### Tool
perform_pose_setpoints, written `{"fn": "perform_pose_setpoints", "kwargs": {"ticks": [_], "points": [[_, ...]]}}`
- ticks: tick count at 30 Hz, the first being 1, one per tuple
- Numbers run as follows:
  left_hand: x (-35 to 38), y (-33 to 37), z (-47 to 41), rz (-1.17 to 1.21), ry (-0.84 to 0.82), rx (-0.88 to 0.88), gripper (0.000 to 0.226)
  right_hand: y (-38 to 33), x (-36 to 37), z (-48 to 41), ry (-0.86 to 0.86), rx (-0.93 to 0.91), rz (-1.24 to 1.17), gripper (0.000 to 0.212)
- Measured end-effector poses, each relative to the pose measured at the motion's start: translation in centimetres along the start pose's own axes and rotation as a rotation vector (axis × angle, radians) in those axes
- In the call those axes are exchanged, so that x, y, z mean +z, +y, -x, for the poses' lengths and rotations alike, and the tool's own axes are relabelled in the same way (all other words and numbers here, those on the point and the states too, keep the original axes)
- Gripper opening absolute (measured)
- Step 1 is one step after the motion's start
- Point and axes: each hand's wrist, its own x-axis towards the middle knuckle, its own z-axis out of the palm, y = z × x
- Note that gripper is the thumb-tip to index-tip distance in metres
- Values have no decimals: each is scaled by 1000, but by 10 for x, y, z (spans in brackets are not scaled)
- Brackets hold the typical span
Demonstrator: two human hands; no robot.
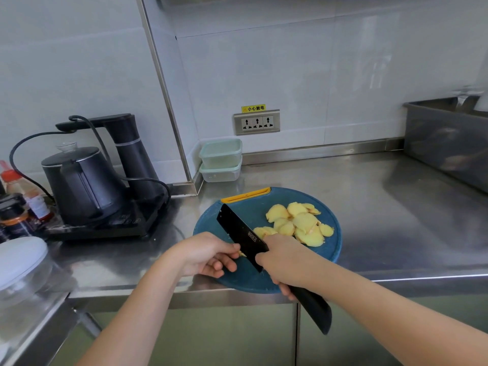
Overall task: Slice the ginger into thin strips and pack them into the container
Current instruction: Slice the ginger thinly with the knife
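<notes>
A round blue cutting board (248, 207) with a yellow handle lies on the steel counter. Yellow ginger slices (298, 223) are heaped on its right half. My right hand (285, 260) grips the handle of a black knife (241, 233); the blade stands edge-down across the board's left half. My left hand (208, 254) has curled fingers holding a small bit of ginger (241, 254) against the blade's left side; most of that piece is hidden. Two stacked clear containers (221, 159) with pale green lids stand at the back wall, behind the board.
A black kettle (81, 183) on its base with a water dispenser and cords fills the left counter. Bottles (18, 204) and a clear jar with a white lid (21, 262) stand at far left. A metal bin (446, 143) sits at back right. The counter edge runs just below the board.
</notes>
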Motion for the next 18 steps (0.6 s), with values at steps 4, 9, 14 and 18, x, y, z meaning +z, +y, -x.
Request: {"fn": "perform_pose_setpoints", "kwargs": {"ticks": [4, 9, 14, 18], "points": [[-4, -2, -2, 8, -35, 6, 17, 1, 1, 1, -23, -15, -93, 18], [-8, -4, -6, 6, -85, 7, 16, 0, 3, 2, -12, -33, -78, 12], [-9, -1, -7, -31, -121, 2, 14, -2, 7, 1, 22, -61, 58, 12], [-9, -1, -9, -55, -126, 13, 15, -5, 10, -2, 35, -22, 120, 10]]}}
